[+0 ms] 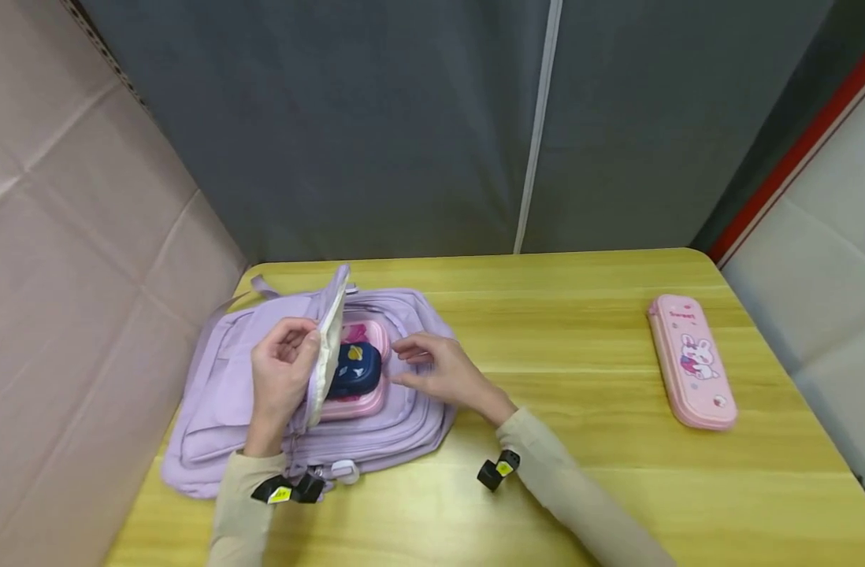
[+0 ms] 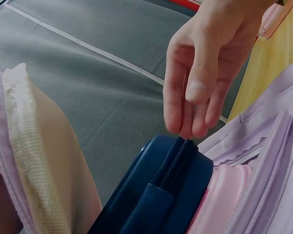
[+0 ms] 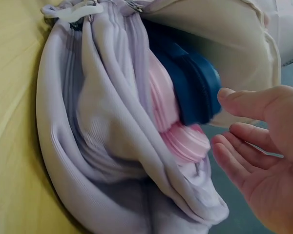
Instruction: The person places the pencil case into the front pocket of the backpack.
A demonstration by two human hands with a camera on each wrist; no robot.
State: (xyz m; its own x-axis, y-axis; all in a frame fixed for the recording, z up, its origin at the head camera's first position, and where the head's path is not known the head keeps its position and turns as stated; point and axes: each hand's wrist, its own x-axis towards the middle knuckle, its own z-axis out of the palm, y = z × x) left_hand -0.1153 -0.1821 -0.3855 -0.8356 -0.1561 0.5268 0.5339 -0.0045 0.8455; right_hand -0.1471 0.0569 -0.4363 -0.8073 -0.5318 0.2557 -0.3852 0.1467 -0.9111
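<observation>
Your left grip (image 1: 280,378) pinches a flap (image 1: 329,346) at the navy case's (image 1: 361,368) nine o'clock, presumably to hold open the lilac backpack (image 1: 227,409); the case lies inside, over a pink box (image 1: 361,405). Your right grip (image 1: 439,370), loosely parted, holds nothing at three o'clock. Farther toward three, a rabbit-printed case (image 1: 693,370) lies on the wooden surface (image 1: 581,378); grey cloth (image 1: 333,134) hangs at twelve.
</observation>
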